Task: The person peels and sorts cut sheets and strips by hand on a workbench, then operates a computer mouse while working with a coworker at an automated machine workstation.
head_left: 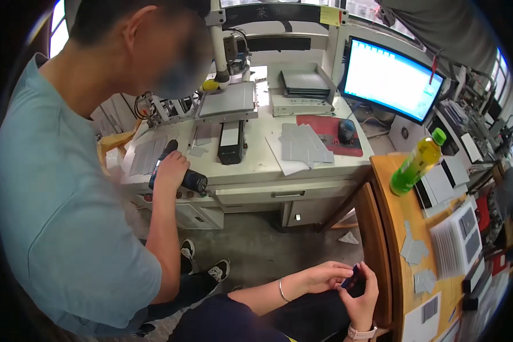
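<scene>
Near the wooden desk's left edge, low in the view, my left hand point(328, 276) pinches a small dark blue piece point(351, 277) in its fingertips. A metal bangle circles that wrist. My right hand point(363, 295), with a pink watch strap at the wrist, grips the same piece from the other side. Fingers cover much of the piece, so its kind cannot be made out. Both hands are over my dark-clothed lap.
At left stands a person in a blue shirt, a hand point(172, 170) on a black cylindrical object point(194, 181). A machine point(229, 102) and cardboard pieces point(305, 145) occupy the white workbench point(256, 181). The wooden desk point(389, 219) bears a green-capped bottle point(417, 162) and stacked cards point(451, 239).
</scene>
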A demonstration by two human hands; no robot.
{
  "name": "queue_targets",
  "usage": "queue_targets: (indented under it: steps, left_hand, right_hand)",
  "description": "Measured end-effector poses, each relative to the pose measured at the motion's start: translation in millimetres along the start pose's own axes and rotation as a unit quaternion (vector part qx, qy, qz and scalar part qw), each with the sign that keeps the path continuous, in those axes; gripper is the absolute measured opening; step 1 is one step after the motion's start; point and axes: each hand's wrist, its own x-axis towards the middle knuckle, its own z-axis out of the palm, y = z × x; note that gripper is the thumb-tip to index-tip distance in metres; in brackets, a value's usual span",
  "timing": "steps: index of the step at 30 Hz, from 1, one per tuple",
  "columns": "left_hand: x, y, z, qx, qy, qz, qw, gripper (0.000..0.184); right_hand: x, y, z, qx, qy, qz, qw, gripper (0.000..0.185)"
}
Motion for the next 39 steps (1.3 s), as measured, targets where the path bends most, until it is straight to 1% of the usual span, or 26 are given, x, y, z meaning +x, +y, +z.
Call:
queue_targets:
  steps: [2, 6, 9, 11, 14, 16, 20, 21, 27, 31, 39]
  left_hand:
    - [0.9, 7.7, -11.5, 0.002, 0.012, -0.003, 1.0, 0.036]
    - [6.8, 20.5, -35.6, 0.015, 0.025, -0.005, 1.0, 0.039]
    - [3.6, 36.5, -38.5, 0.019, 0.044, -0.026, 0.999, 0.041]
    - [4.3, 39.6, -47.1, 0.021, 0.053, -0.017, 0.998, 0.041]
    - [2.1, 48.9, -51.1, 0.026, 0.073, -0.018, 0.997, 0.041]
    - [1.1, 51.7, -51.7, 0.021, 0.095, -0.015, 0.995, 0.042]
    - [-1.3, 52.3, -59.9, 0.021, 0.09, -0.012, 0.996, 0.042]
    - [-1.7, 52.1, -60.6, 0.022, 0.092, -0.012, 0.995, 0.042]
    - [-1.4, 46.9, -68.0, 0.022, 0.092, -0.02, 0.995, 0.042]
    - [-0.7, 45.5, -70.2, 0.026, 0.093, -0.022, 0.995, 0.043]
    - [-3.5, 43.6, -72.5, 0.009, 0.086, -0.008, 0.996, 0.038]
  right_hand:
    - [8.5, 13.5, 12.5, -0.023, 0.011, -0.03, 0.999, 0.066]
    - [24.1, 31.5, 33.4, 0.057, -0.002, 0.03, 0.998, 0.067]
    - [34.1, 41.5, 45.6, 0.081, -0.01, 0.038, 0.996, 0.068]
    - [40.0, 44.3, 52.0, 0.091, -0.015, 0.044, 0.995, 0.068]
    - [48.8, 44.7, 59.3, 0.09, -0.02, 0.019, 0.996, 0.068]
    - [52.3, 47.3, 63.1, 0.089, -0.026, 0.023, 0.995, 0.068]
    - [55.3, 48.6, 68.6, 0.076, -0.037, 0.017, 0.996, 0.069]
    - [56.0, 47.7, 69.7, 0.062, -0.034, -0.001, 0.998, 0.068]
    - [53.7, 48.5, 72.8, 0.056, -0.038, 0.011, 0.998, 0.066]
    - [54.0, 47.1, 72.9, 0.042, -0.037, -0.003, 0.998, 0.066]
    - [54.3, 41.3, 74.4, 0.01, -0.036, -0.025, 0.999, 0.064]
